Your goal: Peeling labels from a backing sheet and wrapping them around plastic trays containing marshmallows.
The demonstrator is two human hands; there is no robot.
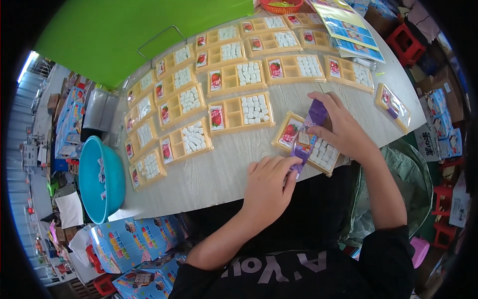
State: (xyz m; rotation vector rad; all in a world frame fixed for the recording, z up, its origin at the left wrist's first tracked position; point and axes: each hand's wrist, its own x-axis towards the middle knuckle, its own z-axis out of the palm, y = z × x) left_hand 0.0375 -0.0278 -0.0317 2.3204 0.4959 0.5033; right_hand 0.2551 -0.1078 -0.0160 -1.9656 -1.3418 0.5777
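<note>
Between my two hands is a narrow purple packet (304, 137), tilted, one end in each hand. My left hand (271, 184) pinches its lower end, and my right hand (341, 124) grips its upper part with thumb and fingers. Under the packet, at the table's near edge, lies a yellow compartment tray (282, 130). A strawberry-printed sachet (290, 133) fills its left section and white marshmallow-like pieces (324, 154) fill its right one. The packet hides the tray's middle. Further up the table, a similar tray (239, 115) shows bare middle compartments.
Rows of similar trays (184, 142) cover the table's left and far parts. A small wrapped pack (393, 107) lies at right, below stacked printed sheets (348, 30). A teal basin (101, 179) stands by the left edge; a red basket (282, 6) sits at the far edge.
</note>
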